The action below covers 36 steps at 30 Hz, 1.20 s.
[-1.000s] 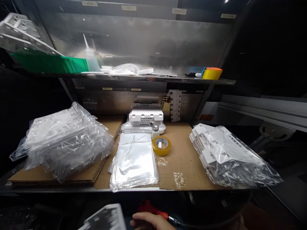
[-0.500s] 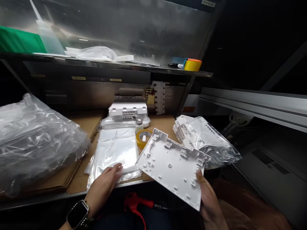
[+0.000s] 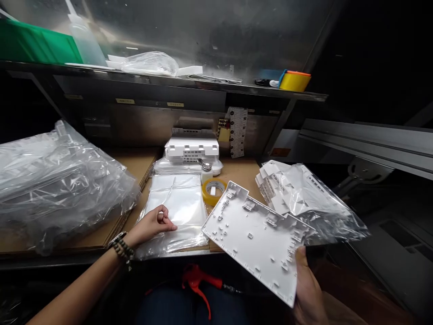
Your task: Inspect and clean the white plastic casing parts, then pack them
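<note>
A white plastic cover [image 3: 252,241], its moulded clips and posts facing up, is tilted in front of me. My right hand [image 3: 306,282] grips its right edge, thumb on top. Over the stack of clear plastic bags [image 3: 181,194], my left hand [image 3: 160,222] has its fingers curled and its thumb stretched out along the bag surface. Whether a bag edge is between those fingers is too small to tell. Right behind the cover's left corner lies a roll of yellow tape [image 3: 205,192], with a small metal-capped bottle [image 3: 206,170] behind it.
Bagged white parts [image 3: 294,189] lie at the right, and a large heap of plastic bags [image 3: 64,185] at the left. More white covers [image 3: 192,146] stand at the back under a metal shelf [image 3: 209,85]. A red air gun [image 3: 199,282] hangs below the front edge.
My left hand has turned and its fingers have curled over the bag stack. My right hand still holds the cover. The whole view has shifted, moving things right in the picture.
</note>
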Available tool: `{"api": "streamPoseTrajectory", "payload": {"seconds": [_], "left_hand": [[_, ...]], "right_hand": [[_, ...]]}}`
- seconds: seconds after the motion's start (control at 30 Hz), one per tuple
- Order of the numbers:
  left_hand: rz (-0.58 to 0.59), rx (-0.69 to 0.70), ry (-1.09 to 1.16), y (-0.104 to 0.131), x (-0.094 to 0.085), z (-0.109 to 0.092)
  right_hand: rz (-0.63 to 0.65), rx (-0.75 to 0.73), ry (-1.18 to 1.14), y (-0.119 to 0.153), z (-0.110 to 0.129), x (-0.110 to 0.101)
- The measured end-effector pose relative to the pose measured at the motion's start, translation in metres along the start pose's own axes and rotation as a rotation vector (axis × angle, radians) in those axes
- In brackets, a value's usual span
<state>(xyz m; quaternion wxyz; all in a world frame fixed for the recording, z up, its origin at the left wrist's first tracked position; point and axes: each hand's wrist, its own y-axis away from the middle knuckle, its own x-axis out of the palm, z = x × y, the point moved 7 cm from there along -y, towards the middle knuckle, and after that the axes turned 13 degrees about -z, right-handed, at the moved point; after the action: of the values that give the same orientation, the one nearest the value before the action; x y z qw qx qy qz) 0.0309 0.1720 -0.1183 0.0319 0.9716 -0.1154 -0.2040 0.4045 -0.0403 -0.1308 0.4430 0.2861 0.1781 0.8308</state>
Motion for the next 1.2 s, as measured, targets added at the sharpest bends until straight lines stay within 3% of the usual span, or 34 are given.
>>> {"api": "streamPoseTrajectory", "payload": {"seconds": [0.2,0.4,0.67,0.97,1.07,1.2], "left_hand": [[-0.047,0.012,0.110,0.001,-0.001,0.008],[-0.085,0.042,0.079,-0.001,0.006,0.008],[0.145,0.013,0.151,-0.001,0.011,-0.001],[-0.052,-0.031,0.204,-0.011,-0.018,0.004],[-0.067,0.007,0.188,-0.010,-0.010,-0.003],[-0.052,0.062,0.091,-0.007,0.007,-0.008]], "right_hand": [[-0.098,-0.097,0.138,0.013,-0.013,0.005],[-0.018,-0.233,0.221,0.033,-0.024,0.028],[-0.102,-0.405,0.268,0.059,-0.028,0.040],[-0.159,-0.456,0.244,0.050,-0.010,0.032],[-0.164,-0.447,0.275,0.054,-0.017,0.035],[-0.147,-0.524,0.500,0.067,-0.030,0.051]]}}
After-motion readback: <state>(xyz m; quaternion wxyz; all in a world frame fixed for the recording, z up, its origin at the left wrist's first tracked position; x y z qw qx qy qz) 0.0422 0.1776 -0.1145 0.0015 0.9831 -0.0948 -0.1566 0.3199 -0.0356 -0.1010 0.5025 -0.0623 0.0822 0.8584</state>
